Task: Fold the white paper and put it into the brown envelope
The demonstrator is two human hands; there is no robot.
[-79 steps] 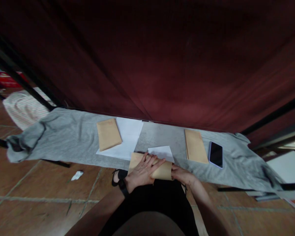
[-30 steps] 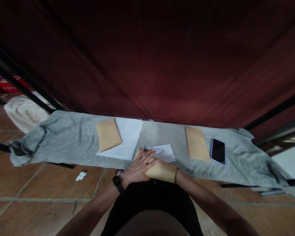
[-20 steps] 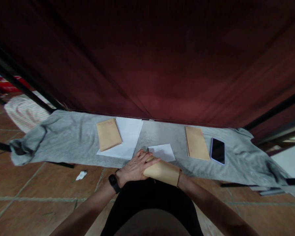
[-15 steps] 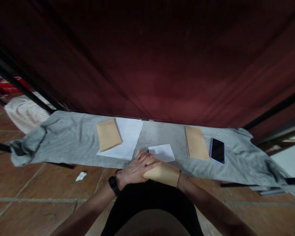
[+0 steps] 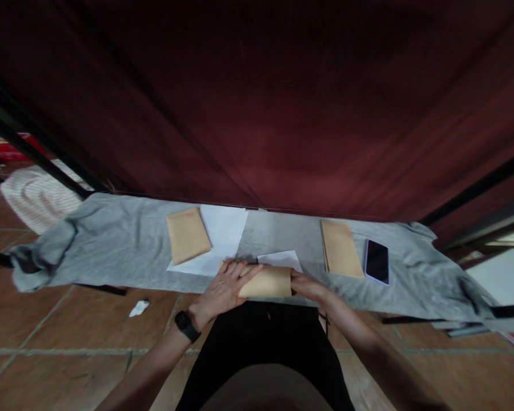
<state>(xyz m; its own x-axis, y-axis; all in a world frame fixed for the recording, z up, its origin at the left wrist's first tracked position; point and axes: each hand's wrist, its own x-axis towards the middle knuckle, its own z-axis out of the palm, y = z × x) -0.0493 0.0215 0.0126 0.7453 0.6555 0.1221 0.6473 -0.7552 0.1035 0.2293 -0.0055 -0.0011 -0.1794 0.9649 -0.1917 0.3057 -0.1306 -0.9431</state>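
Observation:
A tan envelope (image 5: 269,282) lies at the near edge of a narrow table covered with grey cloth (image 5: 124,245). My left hand (image 5: 225,288), a black watch on its wrist, rests flat on the envelope's left end with fingers stretched out. My right hand (image 5: 305,285) grips the envelope's right end; its fingertips are partly hidden behind the paper. A small white folded sheet (image 5: 280,260) lies just behind the envelope.
A tan envelope (image 5: 187,234) lies on white sheets (image 5: 225,231) at left centre. A second tan envelope (image 5: 341,249) and a dark phone (image 5: 377,261) lie to the right. A dark red curtain (image 5: 265,108) hangs behind. Tiled floor with a paper scrap (image 5: 137,308) lies below.
My right forearm, which had been inside the envelope up to the wrist, has come out; the right hand now shows at the envelope's right end. The envelope lies flatter and shifted left.

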